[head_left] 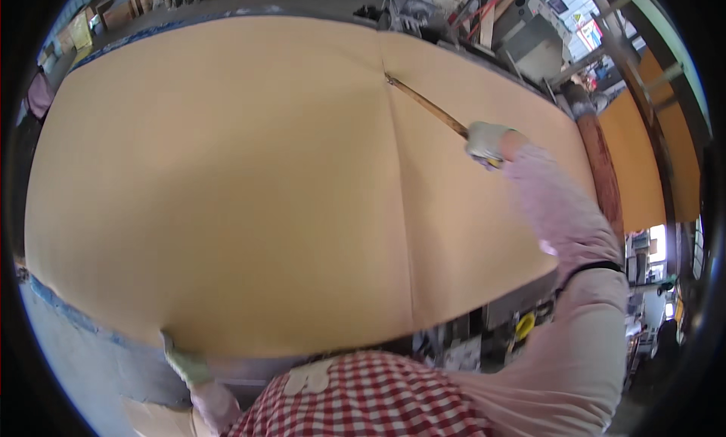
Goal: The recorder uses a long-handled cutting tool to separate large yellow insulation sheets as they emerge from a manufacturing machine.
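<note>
A large tan sheet point(227, 172) covers the table in front of me, with a crease or seam point(401, 187) running from its far edge to its near edge. My right hand point(488, 144), in a pale glove, is closed around the end of a long wooden stick point(431, 108) with a dark tip. That tip touches or hovers just over the seam near the far edge; which one is unclear. A bit of yellow shows below the right glove. At the near left edge of the sheet rests my gloved left hand point(185, 363), its visible fingers stretched out against the edge.
A reddish-brown roller point(601, 165) lies along the sheet's right end, with orange-tan sheet material point(635, 165) hanging beyond it. Machinery point(529, 48) stands at the far right. A yellow ring-shaped object point(525, 326) sits below the near right edge, and cardboard point(155, 418) lies at lower left.
</note>
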A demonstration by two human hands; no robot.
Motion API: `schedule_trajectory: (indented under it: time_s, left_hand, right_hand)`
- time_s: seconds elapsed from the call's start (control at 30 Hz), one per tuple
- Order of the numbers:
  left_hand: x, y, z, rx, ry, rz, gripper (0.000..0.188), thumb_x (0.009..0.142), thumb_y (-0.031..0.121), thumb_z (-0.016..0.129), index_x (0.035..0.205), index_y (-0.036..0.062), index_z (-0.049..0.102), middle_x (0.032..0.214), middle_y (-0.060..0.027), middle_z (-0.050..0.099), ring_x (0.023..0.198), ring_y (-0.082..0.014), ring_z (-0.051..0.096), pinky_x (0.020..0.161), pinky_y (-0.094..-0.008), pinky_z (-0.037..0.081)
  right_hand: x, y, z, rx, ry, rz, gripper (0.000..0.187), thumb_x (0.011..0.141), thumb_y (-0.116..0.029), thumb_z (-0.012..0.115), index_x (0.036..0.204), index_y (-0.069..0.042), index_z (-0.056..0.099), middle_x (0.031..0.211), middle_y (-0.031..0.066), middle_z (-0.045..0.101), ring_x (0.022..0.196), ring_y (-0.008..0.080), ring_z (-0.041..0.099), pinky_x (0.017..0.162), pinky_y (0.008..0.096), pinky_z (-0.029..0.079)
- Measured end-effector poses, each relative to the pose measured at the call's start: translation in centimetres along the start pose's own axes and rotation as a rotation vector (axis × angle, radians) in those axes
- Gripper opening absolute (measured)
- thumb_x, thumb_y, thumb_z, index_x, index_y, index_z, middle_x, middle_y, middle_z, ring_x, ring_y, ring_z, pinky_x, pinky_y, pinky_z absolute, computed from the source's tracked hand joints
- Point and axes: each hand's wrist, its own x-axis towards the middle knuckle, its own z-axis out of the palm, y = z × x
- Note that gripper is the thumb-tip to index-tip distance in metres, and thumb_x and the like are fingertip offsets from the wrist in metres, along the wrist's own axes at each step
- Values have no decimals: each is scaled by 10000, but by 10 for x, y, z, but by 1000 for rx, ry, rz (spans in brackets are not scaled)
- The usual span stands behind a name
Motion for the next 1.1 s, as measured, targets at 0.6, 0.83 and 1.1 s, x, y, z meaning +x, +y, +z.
schedule_trajectory:
  time_s: [0.6, 0.83, 1.1]
  left_hand:
    - [205, 144, -135, 177, 247, 225, 408, 878, 357, 440, 1054, 3, 537, 995, -116, 578, 914, -260, 544, 799, -401, 429]
    - [-61, -76, -44, 132, -97, -881, 591, 787, 442, 599, 1166, 8, 466, 1148, -155, 471, 1059, -238, 419, 967, -363, 326]
    - [-28, -95, 68, 471, 17, 192, 334, 755, 163, 682, 1041, 52, 547, 900, -68, 629, 709, -232, 616, 616, -305, 520]
  right_hand:
    - [-571, -52, 303, 272, -253, -123, 181, 779, -128, 608, 908, -13, 555, 680, 81, 592, 583, 159, 558, 512, 279, 445]
    - [-434, -15, 301, 969, 265, 105, 102, 770, -77, 608, 827, -22, 545, 591, -33, 483, 503, 37, 421, 422, 197, 331]
    - [-155, 80, 334, 670, 674, -248, 281, 685, -232, 698, 723, 1, 547, 641, 135, 523, 569, 272, 506, 560, 380, 414]
